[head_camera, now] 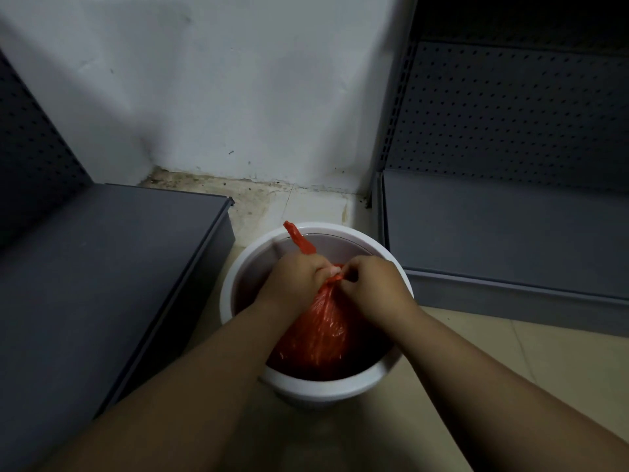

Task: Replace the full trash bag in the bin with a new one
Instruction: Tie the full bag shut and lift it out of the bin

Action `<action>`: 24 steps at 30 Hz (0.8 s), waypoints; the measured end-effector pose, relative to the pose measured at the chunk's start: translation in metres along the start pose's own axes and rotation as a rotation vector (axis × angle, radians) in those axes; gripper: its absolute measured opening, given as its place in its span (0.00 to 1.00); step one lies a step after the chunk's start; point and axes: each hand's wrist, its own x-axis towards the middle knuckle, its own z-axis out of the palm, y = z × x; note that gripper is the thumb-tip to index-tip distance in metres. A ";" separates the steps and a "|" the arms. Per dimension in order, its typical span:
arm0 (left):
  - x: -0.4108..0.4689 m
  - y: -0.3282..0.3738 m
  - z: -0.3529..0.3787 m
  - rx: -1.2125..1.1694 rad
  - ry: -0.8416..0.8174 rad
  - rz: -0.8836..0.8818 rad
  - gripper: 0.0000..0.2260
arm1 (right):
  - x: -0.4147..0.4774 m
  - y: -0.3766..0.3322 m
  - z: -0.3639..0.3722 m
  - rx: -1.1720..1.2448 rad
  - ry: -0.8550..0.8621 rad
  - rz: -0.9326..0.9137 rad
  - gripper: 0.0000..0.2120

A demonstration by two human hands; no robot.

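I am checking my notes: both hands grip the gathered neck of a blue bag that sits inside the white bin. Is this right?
Not quite. In the head view the bag is red, not blue. The rest holds: the left hand and right hand grip its gathered neck, and it sits inside the white bin.

A: What's in the bin (343,386)?
B: White round bin on the tile floor (561,362), btwn two grey shelf units. Red trash bag (320,338) sits inside, its neck bunched up top.
A: Hands?
B: Both over the bin's mouth, pinching the bag neck. Left hand (292,277) is closed round one twisted red strip (299,240), which sticks up past the knuckles toward the far rim. Right hand (377,284) grips the other end, fingers curled tight.
A: Knot done?
B: Can't tell, fingers cover it. Behind — a white wall (221,90), grubby along the bottom.
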 end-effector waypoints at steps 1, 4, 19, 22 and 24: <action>-0.002 -0.001 -0.003 0.037 -0.035 0.052 0.09 | 0.000 0.000 -0.001 0.002 0.002 -0.002 0.08; -0.005 -0.006 -0.007 0.083 -0.129 0.095 0.09 | -0.001 0.000 -0.004 0.014 -0.010 -0.006 0.09; -0.002 0.003 -0.009 -0.266 -0.294 -0.227 0.15 | -0.019 0.003 -0.004 -0.152 -0.016 -0.247 0.11; -0.002 0.006 -0.012 -0.171 -0.317 -0.200 0.15 | -0.018 -0.003 -0.003 -0.211 -0.021 -0.226 0.16; -0.001 0.005 -0.015 -0.123 -0.314 -0.200 0.14 | -0.018 -0.006 -0.001 -0.266 -0.025 -0.198 0.14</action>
